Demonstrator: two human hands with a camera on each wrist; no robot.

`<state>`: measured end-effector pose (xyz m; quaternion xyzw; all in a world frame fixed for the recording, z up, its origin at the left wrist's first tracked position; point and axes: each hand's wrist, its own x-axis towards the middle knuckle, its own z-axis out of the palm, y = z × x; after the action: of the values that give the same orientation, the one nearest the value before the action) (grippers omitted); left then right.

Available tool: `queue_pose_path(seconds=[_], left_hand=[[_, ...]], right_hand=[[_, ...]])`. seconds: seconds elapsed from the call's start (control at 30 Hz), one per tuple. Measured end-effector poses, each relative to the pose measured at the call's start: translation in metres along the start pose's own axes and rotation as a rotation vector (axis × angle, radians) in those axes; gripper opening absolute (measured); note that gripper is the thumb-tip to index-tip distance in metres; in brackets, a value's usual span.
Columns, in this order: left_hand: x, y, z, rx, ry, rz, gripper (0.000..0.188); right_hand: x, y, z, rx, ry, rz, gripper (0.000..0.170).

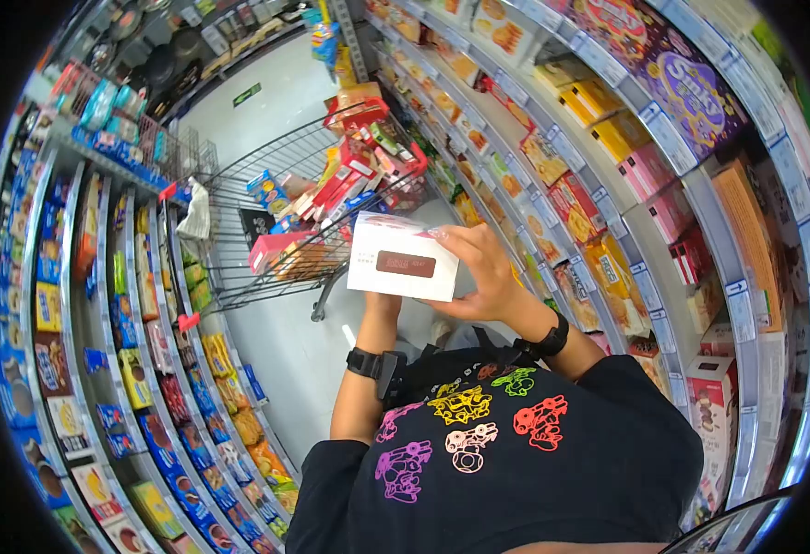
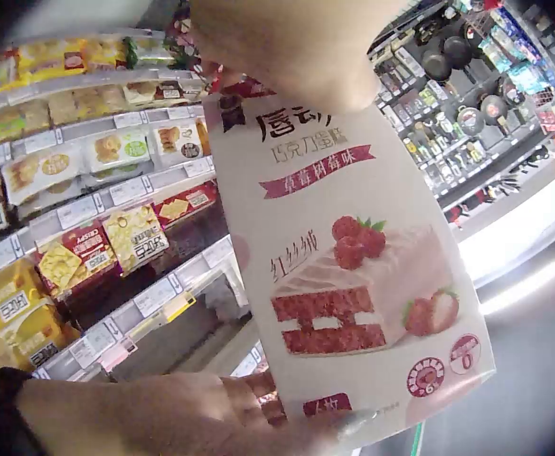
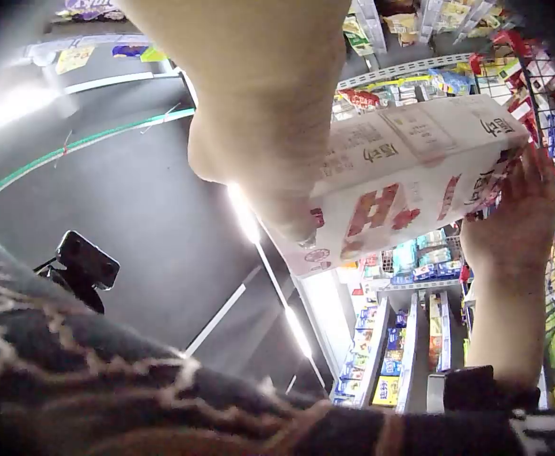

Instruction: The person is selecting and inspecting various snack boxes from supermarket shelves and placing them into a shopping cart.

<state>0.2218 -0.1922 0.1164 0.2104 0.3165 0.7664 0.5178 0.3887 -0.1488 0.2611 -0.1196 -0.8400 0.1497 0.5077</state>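
A white-and-pink cake box (image 1: 403,272), held by both hands, is in front of the chest in the head view. Its front, in the left wrist view, has a layered red cake slice with raspberries and strawberries. My right hand (image 1: 481,270) grips its right end, thumb underneath and fingers over the upper edge. Behind the box, my left hand (image 1: 383,303) is mostly hidden in the head view. The right wrist view has that left hand (image 3: 515,214) holding the opposite end, its fingers against the box.
A wire shopping cart (image 1: 285,203) loaded with packaged goods stands just ahead. Snack shelves (image 1: 137,323) line the left side, and shelves of boxed pastries (image 1: 576,208) run along the right. Pans (image 2: 458,57) hang on a far display.
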Motion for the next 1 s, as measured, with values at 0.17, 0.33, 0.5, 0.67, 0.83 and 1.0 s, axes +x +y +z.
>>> queue_pose_path(seconds=[0.17, 0.33, 0.5, 0.67, 0.83, 1.0], left_hand=[[-0.007, 0.029, -0.018, -0.002, 0.044, 0.095, 0.049], [-0.004, 0.056, -0.064, -0.030, 0.220, 0.178, 0.042], [-0.013, 0.107, -0.075, 0.013, 0.377, 0.176, 0.049], [-0.004, 0.139, -0.119, -0.042, 0.444, -0.034, 0.057], [-0.004, 0.166, -0.150, 0.148, 0.370, -0.147, 0.056], [-0.022, 0.174, -0.182, 0.573, 0.195, -0.269, 0.050]], right_hand=[[0.014, -0.014, 0.037, 0.064, -0.056, -0.010, 0.075], [0.033, -0.029, 0.078, 0.187, -0.159, -0.001, 0.087], [0.035, -0.040, 0.132, 0.540, -0.079, 0.152, 0.118], [0.061, -0.053, 0.168, 0.644, -0.044, 0.311, 0.106], [0.078, -0.052, 0.198, 0.718, -0.007, 0.521, 0.081], [0.095, -0.041, 0.213, 0.601, -0.214, 0.545, 0.067]])
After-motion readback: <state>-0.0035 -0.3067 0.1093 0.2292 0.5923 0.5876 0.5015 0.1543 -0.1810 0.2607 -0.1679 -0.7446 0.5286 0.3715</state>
